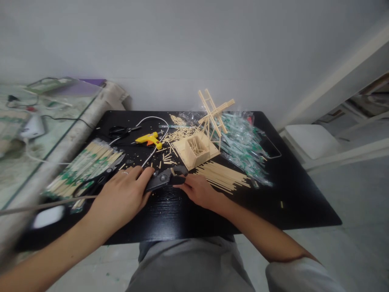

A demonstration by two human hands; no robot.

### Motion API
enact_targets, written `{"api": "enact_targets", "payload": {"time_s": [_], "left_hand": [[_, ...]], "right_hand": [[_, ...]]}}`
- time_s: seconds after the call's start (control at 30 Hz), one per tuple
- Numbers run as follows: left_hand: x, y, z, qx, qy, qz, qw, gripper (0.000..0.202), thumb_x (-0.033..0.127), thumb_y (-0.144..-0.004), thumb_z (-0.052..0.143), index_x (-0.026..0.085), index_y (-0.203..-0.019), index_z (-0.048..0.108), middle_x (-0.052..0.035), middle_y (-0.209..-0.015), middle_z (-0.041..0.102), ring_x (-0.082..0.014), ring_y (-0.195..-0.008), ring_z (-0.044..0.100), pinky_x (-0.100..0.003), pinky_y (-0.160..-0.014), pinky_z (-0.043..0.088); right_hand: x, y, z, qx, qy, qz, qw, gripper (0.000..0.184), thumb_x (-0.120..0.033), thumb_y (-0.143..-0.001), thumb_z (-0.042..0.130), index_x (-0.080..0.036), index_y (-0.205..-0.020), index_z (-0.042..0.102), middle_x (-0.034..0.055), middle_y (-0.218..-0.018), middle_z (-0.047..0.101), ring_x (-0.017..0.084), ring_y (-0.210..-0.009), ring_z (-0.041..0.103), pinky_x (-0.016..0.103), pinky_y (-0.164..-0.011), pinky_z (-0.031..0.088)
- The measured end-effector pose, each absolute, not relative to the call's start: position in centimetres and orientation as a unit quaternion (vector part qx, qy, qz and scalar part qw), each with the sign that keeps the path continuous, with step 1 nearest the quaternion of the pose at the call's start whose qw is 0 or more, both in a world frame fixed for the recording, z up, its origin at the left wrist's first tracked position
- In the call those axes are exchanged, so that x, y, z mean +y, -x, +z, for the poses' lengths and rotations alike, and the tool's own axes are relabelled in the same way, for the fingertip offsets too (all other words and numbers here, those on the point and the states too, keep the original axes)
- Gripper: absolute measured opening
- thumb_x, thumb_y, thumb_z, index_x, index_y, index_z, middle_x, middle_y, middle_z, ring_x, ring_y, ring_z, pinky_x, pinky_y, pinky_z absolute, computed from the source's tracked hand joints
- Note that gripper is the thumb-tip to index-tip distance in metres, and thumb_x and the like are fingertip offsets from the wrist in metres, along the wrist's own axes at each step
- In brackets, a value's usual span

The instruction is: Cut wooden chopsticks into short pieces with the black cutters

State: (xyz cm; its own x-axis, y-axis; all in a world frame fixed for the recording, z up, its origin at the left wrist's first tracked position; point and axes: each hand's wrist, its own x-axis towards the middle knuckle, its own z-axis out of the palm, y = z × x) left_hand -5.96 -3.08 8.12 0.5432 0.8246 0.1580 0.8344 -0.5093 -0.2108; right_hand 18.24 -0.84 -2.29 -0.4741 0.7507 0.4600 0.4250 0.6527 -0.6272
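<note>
Head view, left hand (121, 196) clasps cutter (164, 178), right hand (199, 190) pinches it, wrapper print (79, 165) blurred

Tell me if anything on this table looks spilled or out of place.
Yes: short stick offcuts lie strewn over the black table around the glue gun and wooden box, and clear wrappers are heaped beside it.

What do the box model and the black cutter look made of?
The box model looks like pale bare wood, matte and unpainted; its walls match the tan loose sticks beside it. The cutter is dark, likely metal with black, perhaps plastic-coated grips; a round pivot shows, but the finish is too blurred to tell.
</note>
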Motion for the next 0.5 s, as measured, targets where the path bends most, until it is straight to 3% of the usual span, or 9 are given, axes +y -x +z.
{"api": "enact_targets", "payload": {"time_s": [0.5], "left_hand": [[-3.15, 5.99, 8.1, -0.474, 0.87, -0.021, 0.13, 0.024, 0.022, -0.093, 0.052, 0.014, -0.112, 0.065, -0.0129, -0.091, 0.067, -0.0322, -0.082, 0.069, -0.044, -0.076, 0.057]], "right_hand": [[-1.04, -18.42, -2.0, -0.819, 0.36, 0.248, 0.371, 0.022, -0.031, -0.103, 0.062, -0.018, -0.09, 0.074, 0.0051, -0.08, 0.076, 0.017, -0.074, 0.071, 0.024, -0.069, 0.048]]}}
